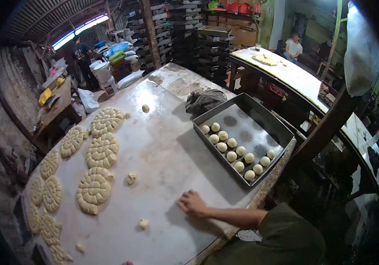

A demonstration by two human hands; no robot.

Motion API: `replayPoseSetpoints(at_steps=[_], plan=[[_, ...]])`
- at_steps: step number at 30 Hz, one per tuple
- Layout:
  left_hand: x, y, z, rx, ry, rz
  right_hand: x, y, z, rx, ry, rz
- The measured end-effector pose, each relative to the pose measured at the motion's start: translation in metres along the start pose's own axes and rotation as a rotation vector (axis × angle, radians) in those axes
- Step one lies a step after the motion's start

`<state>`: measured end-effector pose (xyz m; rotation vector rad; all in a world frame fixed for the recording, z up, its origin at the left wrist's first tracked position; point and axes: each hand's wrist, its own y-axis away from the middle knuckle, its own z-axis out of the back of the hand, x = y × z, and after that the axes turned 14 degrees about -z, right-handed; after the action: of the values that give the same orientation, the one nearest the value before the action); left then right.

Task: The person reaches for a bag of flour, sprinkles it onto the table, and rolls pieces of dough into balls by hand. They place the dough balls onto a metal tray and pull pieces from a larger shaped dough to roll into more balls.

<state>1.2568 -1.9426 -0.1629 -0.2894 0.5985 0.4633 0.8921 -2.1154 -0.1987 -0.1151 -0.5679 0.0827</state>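
Observation:
My right hand rests palm down on the pale worktop, left of the metal tray's near end. Its fingers are curled in, and whatever may be under them is hidden. Of my left hand only a sliver shows at the bottom edge; its fingers cannot be made out. Small dough pieces lie about: a rough lump, a smoother one and one farther off. Several round dough balls sit in rows in the tray. Coiled dough cut into segments lies along the left side.
A dark crumpled cloth lies beside the tray's far corner. A wooden post stands at the right, near a second long table with dough on it. One person sits behind that table; another stands far left.

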Motion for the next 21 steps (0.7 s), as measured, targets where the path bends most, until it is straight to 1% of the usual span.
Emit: replayPoseSetpoints(at_steps=[1,2,3,4,5,6,7,8,9,10,11,12,13,14,15,16,17,18,19,20,21], plan=[[-0.031,-0.015,0.004,0.105,-0.156,-0.062,0.027,0.015,-0.011,0.037,-0.057,-0.042],[-0.04,-0.022,0.01,0.216,-0.317,-0.126,0.042,0.034,-0.031,0.097,-0.089,-0.04],[0.002,-0.02,-0.02,0.096,-0.401,-0.266,0.03,0.064,-0.071,0.004,-0.101,0.099],[0.003,-0.007,-0.017,0.023,-0.619,-0.602,0.056,0.091,-0.027,0.113,-0.164,0.08],[0.003,0.004,-0.016,-0.059,-0.83,-0.941,0.036,0.118,-0.033,0.035,-0.17,0.181],[0.04,0.012,-0.022,0.048,-0.397,-0.632,0.008,0.134,-0.028,0.127,-0.113,0.188],[0.036,0.003,-0.013,0.053,-0.393,-0.628,-0.023,0.129,-0.016,0.115,-0.051,0.277],[0.023,-0.015,0.006,-0.038,-0.457,-0.544,-0.026,0.114,0.015,0.326,0.067,0.119],[0.022,-0.032,0.017,-0.134,-0.517,-0.459,-0.019,0.098,0.015,0.132,0.2,-0.041],[0.063,-0.07,-0.013,0.005,-0.275,-0.429,-0.016,0.069,0.01,0.076,0.303,0.112],[0.047,-0.082,-0.023,0.008,-0.209,-0.447,0.006,0.045,-0.012,-0.166,0.127,-0.02],[0.018,-0.096,-0.027,0.016,-0.152,-0.459,0.041,0.031,-0.013,-0.118,0.07,-0.095],[-0.007,-0.09,-0.032,0.018,-0.002,-0.361,0.057,0.03,-0.032,0.0,0.05,-0.116],[0.026,-0.081,-0.058,-0.037,-0.121,-0.61,0.072,0.048,-0.044,0.075,0.0,-0.104],[0.031,-0.059,-0.052,0.039,-0.14,-0.675,0.086,0.07,-0.06,0.16,-0.056,-0.077],[0.036,-0.037,-0.045,0.116,-0.154,-0.74,0.074,0.102,-0.073,0.1,-0.171,0.058],[0.023,-0.018,-0.021,0.178,-0.088,-0.72,0.064,0.12,-0.049,0.217,-0.17,0.111],[0.034,-0.015,-0.01,0.089,-0.277,-0.678,0.039,0.133,-0.037,0.265,-0.028,0.144],[0.053,-0.019,0.0,0.025,-0.472,-0.633,0.005,0.123,-0.021,0.55,-0.41,-0.219],[0.065,-0.042,0.006,0.016,-0.428,-0.628,0.012,0.11,-0.015,0.314,-0.137,-0.06],[0.049,-0.065,0.011,0.004,-0.392,-0.581,0.02,0.095,-0.009,0.042,0.154,0.036]])
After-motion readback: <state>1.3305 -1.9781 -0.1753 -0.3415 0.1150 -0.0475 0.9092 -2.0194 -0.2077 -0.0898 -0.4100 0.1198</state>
